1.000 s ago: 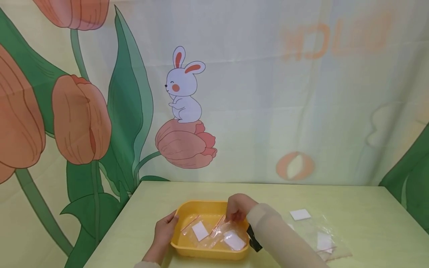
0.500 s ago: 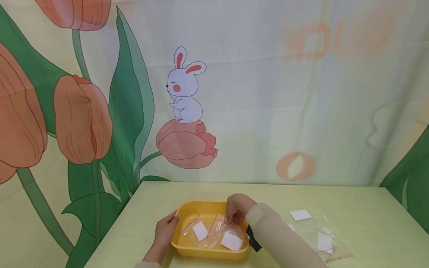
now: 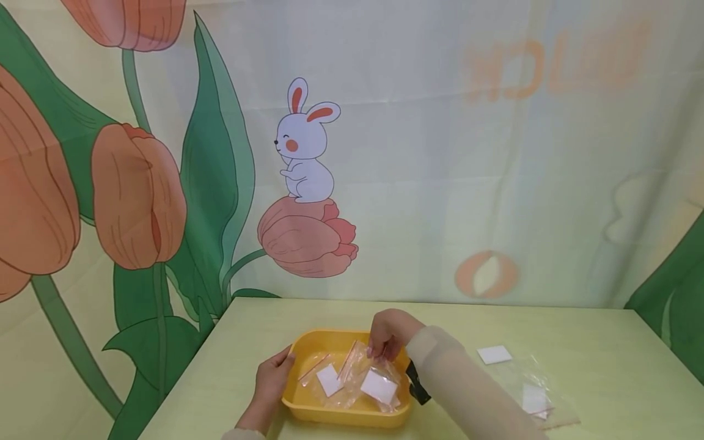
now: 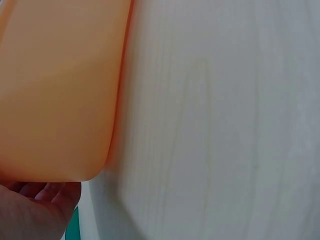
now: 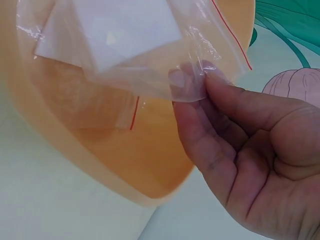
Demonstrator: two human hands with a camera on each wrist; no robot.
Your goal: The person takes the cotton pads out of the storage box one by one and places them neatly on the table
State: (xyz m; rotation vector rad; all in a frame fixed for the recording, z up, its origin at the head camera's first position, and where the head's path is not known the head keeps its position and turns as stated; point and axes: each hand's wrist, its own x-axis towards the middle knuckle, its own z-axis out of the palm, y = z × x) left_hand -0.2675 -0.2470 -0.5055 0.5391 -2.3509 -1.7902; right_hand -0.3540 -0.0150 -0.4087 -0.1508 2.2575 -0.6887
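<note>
A yellow plastic tray (image 3: 352, 418) stands on the table, with several clear zip bags inside. My left hand (image 3: 271, 382) holds its left end, thumb at the rim; in the left wrist view the fingers of the left hand (image 4: 42, 205) lie against the tray's outer wall (image 4: 60, 100). My right hand (image 3: 389, 336) is over the tray's far right part. Between thumb and fingers, the right hand (image 5: 250, 145) pinches the corner of a clear zip bag (image 5: 150, 82) with a white card (image 5: 125, 30) in it. Another bag with a white card (image 3: 330, 380) lies at the tray's left.
Right of the tray, more clear zip bags (image 3: 558, 397) with white cards (image 3: 495, 354) lie on the table (image 3: 264, 318). A black object (image 3: 419, 384) shows by the right forearm. Behind the table hangs a cloth (image 3: 407, 183) printed with tulips and a rabbit.
My right hand has risen slightly, and the pinched zip bag with its white card has lifted and shifted in the tray. The left hand stays at the tray's end.
</note>
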